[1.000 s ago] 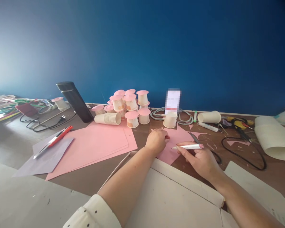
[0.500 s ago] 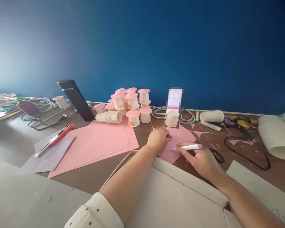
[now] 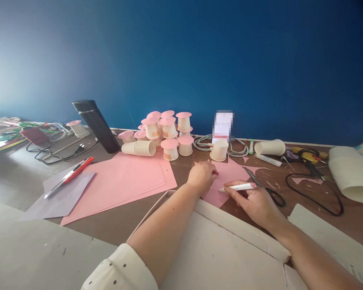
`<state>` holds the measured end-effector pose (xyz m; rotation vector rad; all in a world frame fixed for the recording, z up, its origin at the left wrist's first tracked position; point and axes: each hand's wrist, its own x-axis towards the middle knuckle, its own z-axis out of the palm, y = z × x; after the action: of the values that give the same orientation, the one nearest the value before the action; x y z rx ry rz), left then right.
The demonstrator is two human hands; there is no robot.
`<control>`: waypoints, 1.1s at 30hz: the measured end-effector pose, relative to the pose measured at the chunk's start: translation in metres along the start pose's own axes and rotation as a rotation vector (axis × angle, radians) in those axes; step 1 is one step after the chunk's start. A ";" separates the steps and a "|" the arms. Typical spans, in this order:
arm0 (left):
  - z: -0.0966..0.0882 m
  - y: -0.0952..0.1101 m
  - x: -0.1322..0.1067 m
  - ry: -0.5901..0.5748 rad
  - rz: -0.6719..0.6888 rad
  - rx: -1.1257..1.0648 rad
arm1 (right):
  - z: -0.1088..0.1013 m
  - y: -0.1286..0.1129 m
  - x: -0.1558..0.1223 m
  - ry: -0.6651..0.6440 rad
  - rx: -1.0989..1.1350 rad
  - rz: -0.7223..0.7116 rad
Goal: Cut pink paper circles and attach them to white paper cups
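In the head view, my left hand point(image 3: 203, 175) rests on a cut piece of pink paper point(image 3: 231, 171), fingers curled and pressing it down. Those fingers are partly turned away from view. My right hand point(image 3: 257, 205) is closed around a white marker point(image 3: 242, 187) with a pinkish end, its tip at the paper between my hands. Just behind the paper a white paper cup point(image 3: 219, 150) stands upside down. Black-handled scissors point(image 3: 275, 197) lie beside my right hand, partly hidden by it.
Cups with pink discs point(image 3: 169, 149) are grouped at the back, beside a nested cup stack point(image 3: 138, 148). Larger pink sheets point(image 3: 117, 185) and a red utility knife point(image 3: 69, 176) lie left. A black flask point(image 3: 97, 127) leans there. A white box lid point(image 3: 230, 245) lies under my forearms.
Hardly anything differs. The marker tip and my right hand stay almost in the same spot on the pink paper, and my left hand has not moved.
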<state>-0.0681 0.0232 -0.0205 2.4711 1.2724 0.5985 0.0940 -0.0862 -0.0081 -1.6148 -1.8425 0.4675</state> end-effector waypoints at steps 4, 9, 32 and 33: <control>-0.002 0.001 0.000 -0.006 0.000 -0.002 | -0.001 -0.002 0.001 -0.013 -0.005 -0.002; -0.003 0.002 -0.001 -0.015 -0.006 -0.007 | -0.002 -0.002 0.002 -0.022 0.010 -0.028; -0.005 0.002 -0.001 -0.039 -0.026 -0.030 | -0.007 0.006 0.002 0.005 -0.073 0.000; -0.005 0.002 -0.001 -0.039 -0.029 -0.030 | -0.008 0.006 0.002 0.006 -0.077 -0.004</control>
<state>-0.0698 0.0218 -0.0155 2.4238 1.2727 0.5562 0.1034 -0.0844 -0.0058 -1.6616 -1.8793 0.3938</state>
